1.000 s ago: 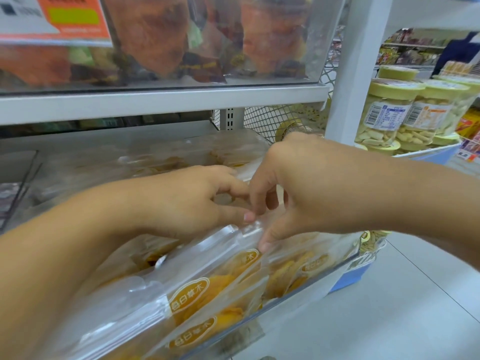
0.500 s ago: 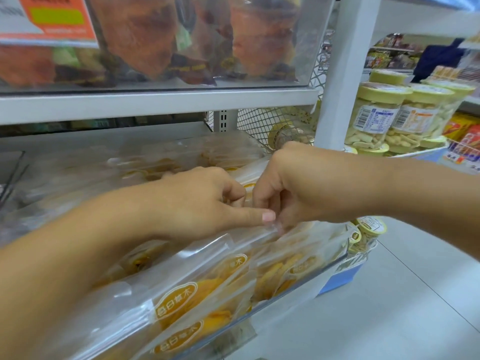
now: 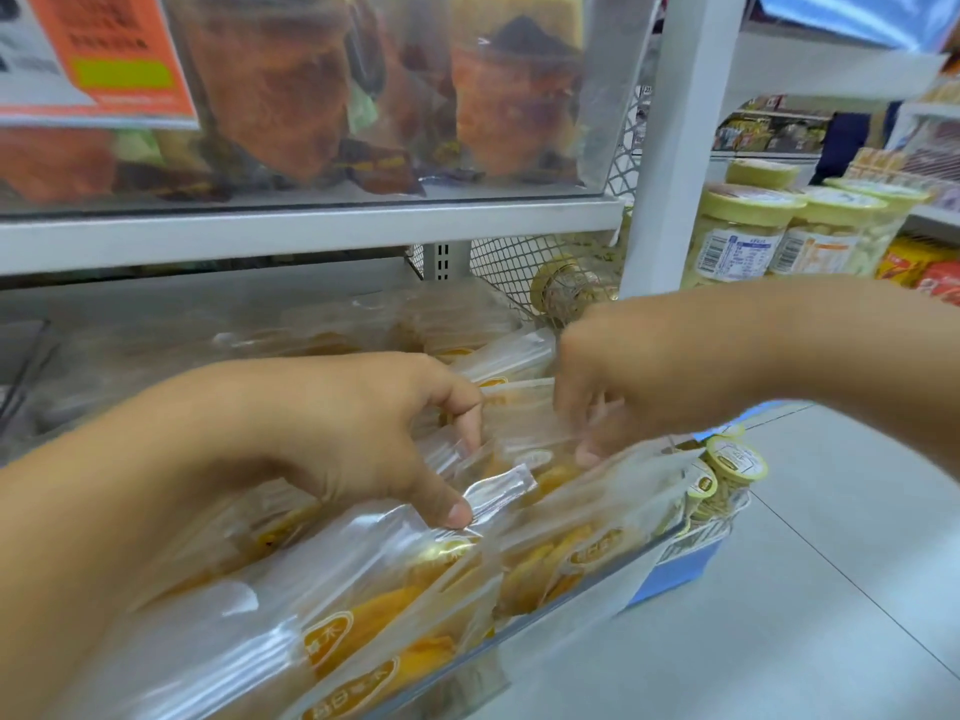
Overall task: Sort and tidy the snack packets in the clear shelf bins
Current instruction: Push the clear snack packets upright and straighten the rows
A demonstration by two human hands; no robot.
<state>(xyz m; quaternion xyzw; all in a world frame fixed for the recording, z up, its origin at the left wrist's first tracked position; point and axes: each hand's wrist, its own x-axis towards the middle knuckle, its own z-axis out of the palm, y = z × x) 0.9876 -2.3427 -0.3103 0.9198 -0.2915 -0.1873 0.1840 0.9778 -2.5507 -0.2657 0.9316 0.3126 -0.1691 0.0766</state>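
A clear shelf bin [image 3: 587,597] on the lower shelf is full of clear snack packets [image 3: 374,615] with orange dried fruit and gold oval labels. My left hand [image 3: 363,433] reaches in from the left; its thumb and fingers pinch the clear top edge of a packet [image 3: 498,488] near the middle of the bin. My right hand [image 3: 623,387] comes from the right, blurred, with fingers curled down into the packet tops behind. Whether it grips one is unclear.
An upper clear bin [image 3: 597,96] holds reddish-brown snack bags, with an orange label [image 3: 109,49] on its front. A white shelf post [image 3: 675,148] stands at right. Yellow-lidded jars [image 3: 743,236] sit on the neighbouring shelf, small jars [image 3: 727,475] lower down. Grey floor lies right.
My hands, touching thumb to thumb before, have drawn apart. The left hand moved down and forward onto a packet's top edge; the right hand shifted right and back.
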